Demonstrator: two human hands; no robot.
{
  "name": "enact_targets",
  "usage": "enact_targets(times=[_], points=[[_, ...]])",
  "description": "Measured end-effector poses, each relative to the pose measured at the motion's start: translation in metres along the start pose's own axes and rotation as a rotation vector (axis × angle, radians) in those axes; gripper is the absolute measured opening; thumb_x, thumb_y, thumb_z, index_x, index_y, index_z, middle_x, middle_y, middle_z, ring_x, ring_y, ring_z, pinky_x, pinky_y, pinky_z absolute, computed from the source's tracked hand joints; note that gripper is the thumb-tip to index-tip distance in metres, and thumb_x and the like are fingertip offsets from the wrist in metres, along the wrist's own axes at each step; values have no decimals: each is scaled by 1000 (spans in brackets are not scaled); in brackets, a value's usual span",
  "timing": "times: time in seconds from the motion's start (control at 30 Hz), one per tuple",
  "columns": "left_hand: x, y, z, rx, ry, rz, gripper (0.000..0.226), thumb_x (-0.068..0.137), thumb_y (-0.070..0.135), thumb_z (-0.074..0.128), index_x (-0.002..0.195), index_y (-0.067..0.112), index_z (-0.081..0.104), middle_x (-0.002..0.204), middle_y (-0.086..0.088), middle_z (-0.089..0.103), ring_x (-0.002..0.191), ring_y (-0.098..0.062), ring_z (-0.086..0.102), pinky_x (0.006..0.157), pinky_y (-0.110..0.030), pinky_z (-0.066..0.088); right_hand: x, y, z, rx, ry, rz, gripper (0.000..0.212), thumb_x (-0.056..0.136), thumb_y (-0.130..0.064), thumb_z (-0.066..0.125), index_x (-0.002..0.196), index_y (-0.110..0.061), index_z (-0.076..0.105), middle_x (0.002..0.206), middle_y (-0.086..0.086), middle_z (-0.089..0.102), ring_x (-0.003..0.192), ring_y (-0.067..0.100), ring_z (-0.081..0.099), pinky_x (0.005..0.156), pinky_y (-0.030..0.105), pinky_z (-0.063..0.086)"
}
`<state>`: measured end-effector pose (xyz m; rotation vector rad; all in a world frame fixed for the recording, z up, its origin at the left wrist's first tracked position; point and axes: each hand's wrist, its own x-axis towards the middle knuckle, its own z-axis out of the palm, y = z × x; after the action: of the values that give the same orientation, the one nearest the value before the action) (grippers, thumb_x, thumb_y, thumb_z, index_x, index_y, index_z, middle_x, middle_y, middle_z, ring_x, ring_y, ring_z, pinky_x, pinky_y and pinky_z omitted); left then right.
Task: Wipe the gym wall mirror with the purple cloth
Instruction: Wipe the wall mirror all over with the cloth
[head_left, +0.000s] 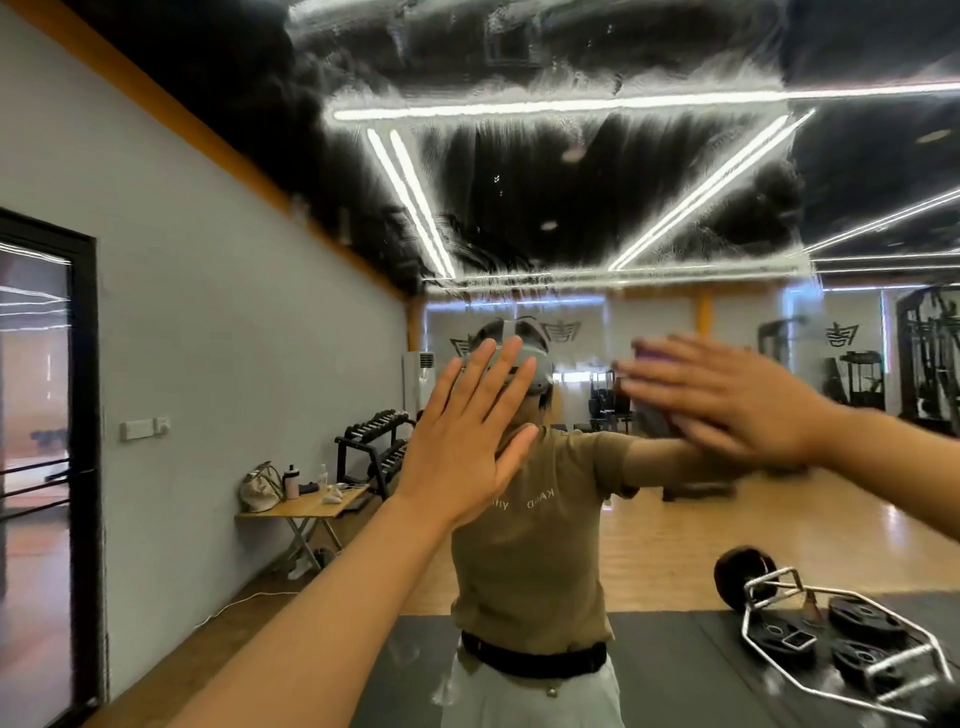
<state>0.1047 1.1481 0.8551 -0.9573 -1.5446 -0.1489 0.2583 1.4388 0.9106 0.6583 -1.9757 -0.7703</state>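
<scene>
Mid-wipe, I judge — my right hand (727, 400) presses the purple cloth (649, 352) flat-fingered against the mirror (519, 182), left hand (467, 431) released, spread on the glass — next sweep belongs up in the streaks.

Bright strip-light glare, motion-blurred right side

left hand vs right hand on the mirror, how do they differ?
The left hand is sharp in the picture, with its fingers pointing up; the right hand is motion-blurred, with its fingers pointing left. The left hand has nothing under it, while the right hand presses the purple cloth, of which only a sliver shows above the fingers. Both hands are flat, with straight fingers, at the mirror.
</scene>
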Motion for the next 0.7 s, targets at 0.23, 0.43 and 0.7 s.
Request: enact_targets(times=[0.23,0.43,0.7], points=[[1,-6,-5,9,11,39,64,105,49,28,160,17,22,168,-6,18,155,-21,11,124,-42,11,66,65,-43,-55,70,157,54,105,-31,33,156,-16,29,162,4,31,154,27,17,125,50,14],[-1,-7,-6,4,15,49,64,105,47,31,160,15,25,168,-7,19,155,-22,13,124,-43,13,54,21,-15,-49,232,271,55,103,-27,36,156,-13,32,161,7,32,153,33,20,127,43,8],[-14,-21,-9,37,-3,52,64,106,47,30,161,17,20,169,-5,14,156,-20,8,126,-41,9,-14,-67,34,-47,-12,-55,51,106,-31,36,156,-20,34,164,-1,30,153,29,23,126,46,16]])
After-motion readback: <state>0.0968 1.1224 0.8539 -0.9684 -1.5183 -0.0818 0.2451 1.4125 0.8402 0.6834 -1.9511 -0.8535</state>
